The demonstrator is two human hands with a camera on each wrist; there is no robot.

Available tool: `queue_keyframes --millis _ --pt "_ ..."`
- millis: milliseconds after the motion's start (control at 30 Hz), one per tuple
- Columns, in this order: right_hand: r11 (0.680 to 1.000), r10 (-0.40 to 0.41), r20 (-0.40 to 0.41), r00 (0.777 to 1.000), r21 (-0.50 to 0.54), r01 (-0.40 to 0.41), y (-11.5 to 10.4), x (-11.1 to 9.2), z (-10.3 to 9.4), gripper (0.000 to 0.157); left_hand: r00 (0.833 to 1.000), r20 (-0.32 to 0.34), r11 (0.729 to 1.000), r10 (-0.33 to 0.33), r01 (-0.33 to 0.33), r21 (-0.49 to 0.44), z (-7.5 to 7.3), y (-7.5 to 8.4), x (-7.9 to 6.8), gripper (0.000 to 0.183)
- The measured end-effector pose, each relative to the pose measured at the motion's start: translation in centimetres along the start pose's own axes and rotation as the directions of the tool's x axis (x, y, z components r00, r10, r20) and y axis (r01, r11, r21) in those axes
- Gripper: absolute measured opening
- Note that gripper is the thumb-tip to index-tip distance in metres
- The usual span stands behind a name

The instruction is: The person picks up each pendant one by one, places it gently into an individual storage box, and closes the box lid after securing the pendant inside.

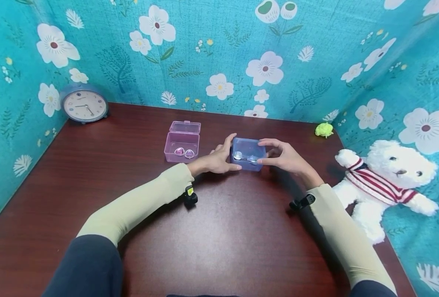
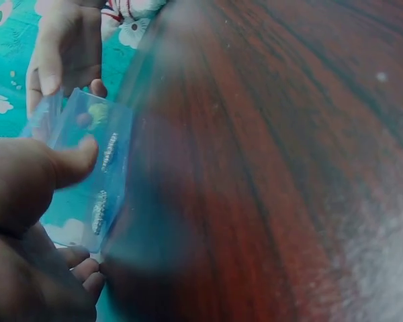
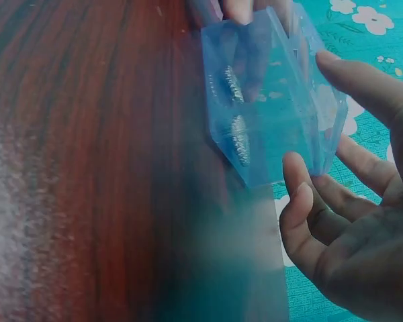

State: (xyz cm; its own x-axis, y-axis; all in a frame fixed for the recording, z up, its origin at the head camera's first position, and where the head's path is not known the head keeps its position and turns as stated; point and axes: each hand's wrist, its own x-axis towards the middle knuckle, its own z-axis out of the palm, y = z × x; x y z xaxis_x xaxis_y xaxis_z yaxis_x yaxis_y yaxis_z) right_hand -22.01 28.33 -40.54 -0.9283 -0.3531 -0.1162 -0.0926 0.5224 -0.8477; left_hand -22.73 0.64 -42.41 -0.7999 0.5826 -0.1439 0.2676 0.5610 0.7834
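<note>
A small see-through blue plastic box (image 1: 248,154) sits on the table between the hands, its lid (image 3: 322,100) lying over the top with a slim gap along the rim. Two shiny beaded pieces (image 3: 236,134) show through its wall near the bottom. My left hand (image 1: 219,161) holds the box's left side, thumb on the front wall and fingers toward the back. At the right side, my right hand (image 1: 284,156) grips the box by the lid's edge, thumb at the front corner and forefinger at the back corner.
An open pink plastic box (image 1: 182,153) holding two jewelled pieces stands left of the blue box. An alarm clock (image 1: 85,105) is at the back left. A yellow-green lump (image 1: 324,130) lies at the back right, near a white teddy bear (image 1: 386,181) on the right edge.
</note>
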Motion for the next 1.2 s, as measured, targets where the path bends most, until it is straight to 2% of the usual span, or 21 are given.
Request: queue_keyframes --millis 100,200,367,633,900,1200 --pt "1.000 -0.014 -0.007 1.000 -0.025 0.013 0.22 0.01 0.15 0.062 0.999 0.040 0.999 -0.002 0.004 -0.053 -0.29 0.05 -0.10 0.108" --pt "0.999 -0.018 -0.008 1.000 -0.048 0.017 0.33 -0.13 0.20 0.064 0.997 0.082 0.996 -0.011 0.018 -0.088 -0.37 0.19 -0.14 0.095" --pt "0.998 -0.014 0.000 1.000 -0.068 0.014 0.41 -0.32 0.32 0.059 0.992 0.119 0.997 -0.038 0.046 -0.065 -0.04 0.15 0.05 0.079" --pt "0.996 0.005 -0.016 1.000 -0.093 -0.007 0.44 -0.43 0.21 0.053 0.992 0.117 0.998 -0.042 0.047 -0.044 0.09 0.29 0.16 0.077" --pt "0.993 -0.003 -0.003 1.000 -0.116 0.002 0.60 -0.38 0.02 0.057 0.995 0.100 0.998 -0.028 0.034 -0.059 -0.18 0.47 -0.15 0.078" --pt "0.994 0.018 0.009 1.000 -0.108 -0.017 0.52 -0.47 -0.02 0.058 0.997 0.079 0.999 -0.022 0.024 -0.025 0.06 0.52 -0.11 0.082"
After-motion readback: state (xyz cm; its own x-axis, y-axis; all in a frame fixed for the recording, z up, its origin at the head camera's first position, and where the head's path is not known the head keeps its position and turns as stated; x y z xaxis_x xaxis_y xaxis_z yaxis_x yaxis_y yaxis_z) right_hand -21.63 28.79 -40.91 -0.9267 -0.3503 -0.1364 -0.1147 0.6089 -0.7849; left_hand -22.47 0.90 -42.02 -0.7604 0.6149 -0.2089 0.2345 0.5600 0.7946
